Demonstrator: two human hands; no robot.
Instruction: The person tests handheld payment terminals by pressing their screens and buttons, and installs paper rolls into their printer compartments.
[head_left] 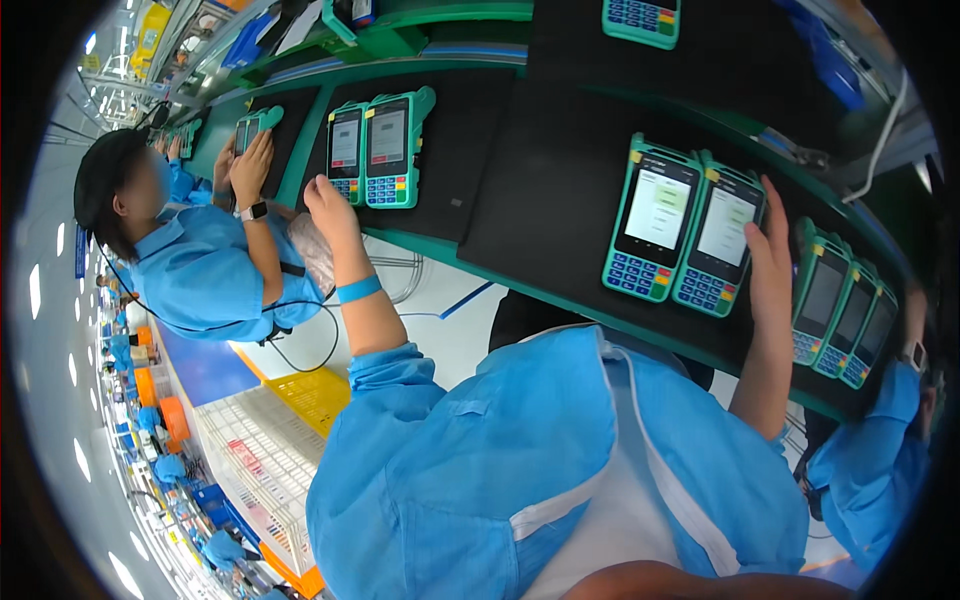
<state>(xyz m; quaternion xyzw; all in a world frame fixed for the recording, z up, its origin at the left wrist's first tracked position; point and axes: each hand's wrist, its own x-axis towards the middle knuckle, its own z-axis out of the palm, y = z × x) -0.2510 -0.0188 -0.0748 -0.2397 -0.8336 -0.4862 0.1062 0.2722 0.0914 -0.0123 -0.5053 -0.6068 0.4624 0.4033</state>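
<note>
My right hand (pixel 768 265) is at the right edge of a green-cased payment terminal (pixel 722 240), its fingers along the side and its thumb over the lit screen. A matching payment terminal (pixel 655 222) lies just left of it, screen also lit; both have blue keypads with coloured keys. My left hand (pixel 335 215), with a blue band at the wrist, is raised at the table's near edge. Its fingers are bent together and nothing shows in them. Close beyond it lie two more lit terminals, a left one (pixel 345 150) partly covered by that hand and a right one (pixel 392 150).
Several dark-screened terminals (pixel 850 308) stand in a row at the right, near another person's arm (pixel 912 330). A co-worker (pixel 215 250) at the left handles a terminal. One more terminal (pixel 642 20) lies at the far edge. A white cable (pixel 885 135) hangs at the right.
</note>
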